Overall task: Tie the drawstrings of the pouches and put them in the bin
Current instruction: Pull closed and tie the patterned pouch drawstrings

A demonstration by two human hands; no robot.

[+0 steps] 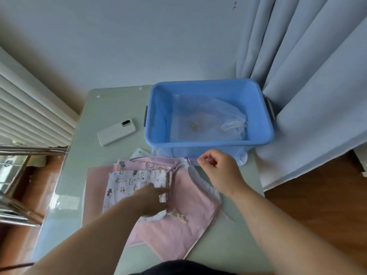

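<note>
Both bare forearms reach in from the near edge. The left hand (154, 199), blurred, lies palm down with its fingers stretched out flat, its forearm slanting in from the near left. The right hand (217, 168), farther off and to the right, is curled, its thumb and forefinger pinching a thin drawstring (190, 160).

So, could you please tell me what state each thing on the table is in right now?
Bin: open, one sheer pouch inside, mouth gathered.
Patterned pouch: flat on the pink pouch, left hand touching it.
Pink pouch: flat, mouth not gathered.
Phone: face down.
Right hand: fingers curled, grip unclear.
</note>
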